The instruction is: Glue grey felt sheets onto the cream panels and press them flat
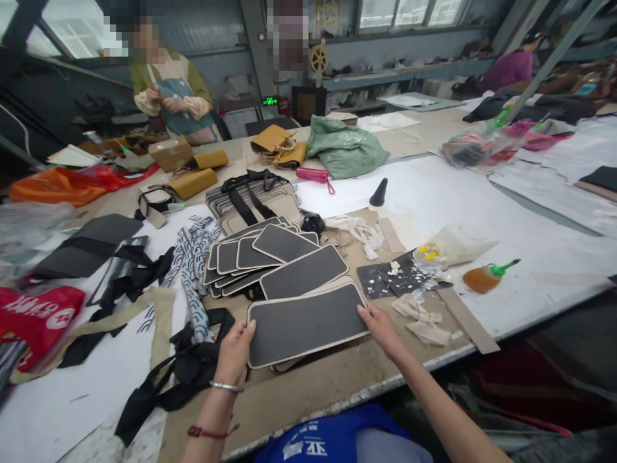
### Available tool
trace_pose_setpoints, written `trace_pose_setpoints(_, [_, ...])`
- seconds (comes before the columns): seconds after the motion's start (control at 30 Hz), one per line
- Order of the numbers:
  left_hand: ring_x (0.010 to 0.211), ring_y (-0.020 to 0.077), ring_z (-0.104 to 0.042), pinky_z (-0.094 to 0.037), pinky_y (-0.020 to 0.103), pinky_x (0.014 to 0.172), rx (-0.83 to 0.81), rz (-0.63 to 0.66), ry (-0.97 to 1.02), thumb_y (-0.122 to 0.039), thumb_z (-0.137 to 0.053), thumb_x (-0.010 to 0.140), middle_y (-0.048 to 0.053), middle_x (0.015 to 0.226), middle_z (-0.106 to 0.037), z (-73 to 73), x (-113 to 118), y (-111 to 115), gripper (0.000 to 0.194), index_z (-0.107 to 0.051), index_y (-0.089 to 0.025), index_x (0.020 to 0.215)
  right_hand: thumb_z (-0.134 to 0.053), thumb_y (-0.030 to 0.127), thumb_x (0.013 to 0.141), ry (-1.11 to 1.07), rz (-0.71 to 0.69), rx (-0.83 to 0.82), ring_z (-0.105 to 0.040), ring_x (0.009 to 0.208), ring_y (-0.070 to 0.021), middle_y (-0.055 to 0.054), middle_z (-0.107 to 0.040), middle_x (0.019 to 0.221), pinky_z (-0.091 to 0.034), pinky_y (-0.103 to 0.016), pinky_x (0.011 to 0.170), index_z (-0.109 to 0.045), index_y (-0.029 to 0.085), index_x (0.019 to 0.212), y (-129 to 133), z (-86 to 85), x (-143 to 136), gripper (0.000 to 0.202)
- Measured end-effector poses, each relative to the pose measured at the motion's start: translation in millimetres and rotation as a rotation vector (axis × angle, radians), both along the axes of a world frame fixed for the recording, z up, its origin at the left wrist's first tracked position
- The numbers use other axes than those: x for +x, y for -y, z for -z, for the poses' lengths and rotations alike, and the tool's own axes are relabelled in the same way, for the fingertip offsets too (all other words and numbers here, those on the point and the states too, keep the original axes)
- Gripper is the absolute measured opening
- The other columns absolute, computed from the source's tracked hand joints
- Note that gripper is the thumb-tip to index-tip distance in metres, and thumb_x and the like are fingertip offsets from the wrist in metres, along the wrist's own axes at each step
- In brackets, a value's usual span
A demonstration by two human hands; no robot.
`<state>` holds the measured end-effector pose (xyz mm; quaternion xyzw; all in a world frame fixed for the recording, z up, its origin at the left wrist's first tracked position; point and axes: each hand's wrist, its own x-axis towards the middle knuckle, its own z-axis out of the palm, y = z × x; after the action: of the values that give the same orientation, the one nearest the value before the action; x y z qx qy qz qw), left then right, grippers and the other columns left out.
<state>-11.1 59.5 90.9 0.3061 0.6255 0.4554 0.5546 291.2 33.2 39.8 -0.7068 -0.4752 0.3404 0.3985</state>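
Observation:
A dark grey rectangular panel with rounded corners and a beige border is held level over the near part of the table. My left hand pinches its left edge, thumb on top. At its upper right corner, my right hand grips the edge the same way. Just beyond lies a loose, overlapping pile of similar panels. Behind that pile stands a stack of beige pieces with black straps across it. Part of another panel shows beneath the held one.
Black fabric strips and blue-patterned cloth lie left. To the right are a glue bottle with a green nozzle, a scrap-strewn dark sheet and a flat strip. A co-worker stands across the table.

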Motion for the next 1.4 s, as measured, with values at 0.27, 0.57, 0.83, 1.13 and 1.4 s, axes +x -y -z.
trace_pose_setpoints(0.27, [0.054, 0.0133, -0.052, -0.044, 0.028, 0.059, -0.027, -0.055, -0.026, -0.055, -0.068, 0.044, -0.003, 0.051, -0.055, 69.0, 12, -14, 0.048, -0.055, -0.014, 0.065, -0.028, 0.056, 0.079, 0.37, -0.082, -0.035, -0.05, 0.06, -0.0182, -0.003, -0.053, 0.06, -0.036, -0.027, 0.057, -0.041, 0.021, 0.062, -28, 22.6, 12, 0.04])
trace_pose_setpoints(0.57, [0.049, 0.0103, -0.043, -0.034, 0.021, 0.048, -0.068, -0.13, -0.24, -0.053, -0.06, 0.058, -0.006, 0.044, -0.043, 94.1, 14, -14, 0.039, -0.045, -0.017, 0.051, -0.033, 0.037, 0.089, 0.729, -0.219, -0.317, -0.058, 0.076, -0.021, -0.009, -0.061, 0.077, -0.033, -0.025, 0.058, -0.053, 0.017, 0.083, -34, 38.3, 18, 0.029])
trace_pose_setpoints(0.83, [0.049, 0.0095, -0.036, -0.028, 0.021, 0.049, -0.09, -0.063, -0.469, -0.039, -0.048, 0.071, -0.006, 0.045, -0.035, 88.3, 15, -13, 0.033, -0.034, -0.019, 0.049, -0.031, 0.036, 0.091, 0.808, -0.214, -0.373, -0.059, 0.078, -0.0214, -0.011, -0.061, 0.08, -0.034, -0.025, 0.058, -0.053, 0.015, 0.09, -34, 39.9, 12, 0.03])
trace_pose_setpoints(1.13, [0.062, 0.0161, -0.05, -0.032, 0.026, 0.06, -0.143, 0.044, -0.765, -0.024, -0.038, 0.083, 0.002, 0.06, -0.051, 77.0, 24, -13, 0.023, -0.043, -0.02, 0.06, -0.03, 0.037, 0.092, 0.867, -0.219, -0.444, -0.059, 0.074, -0.0218, -0.011, -0.062, 0.078, -0.033, -0.026, 0.057, -0.052, 0.014, 0.095, -34, 34.3, 6, 0.032])
trace_pose_setpoints(1.4, [0.066, 0.0201, -0.057, -0.032, 0.027, 0.058, -0.179, 0.123, -0.941, -0.022, -0.032, 0.088, 0.009, 0.068, -0.058, 75.3, 32, -8, 0.023, -0.052, -0.016, 0.079, -0.029, 0.038, 0.092, 0.882, -0.215, -0.504, -0.059, 0.071, -0.0215, -0.01, -0.062, 0.079, -0.032, -0.026, 0.055, -0.051, 0.016, 0.095, -34, 23.9, -1, 0.032])
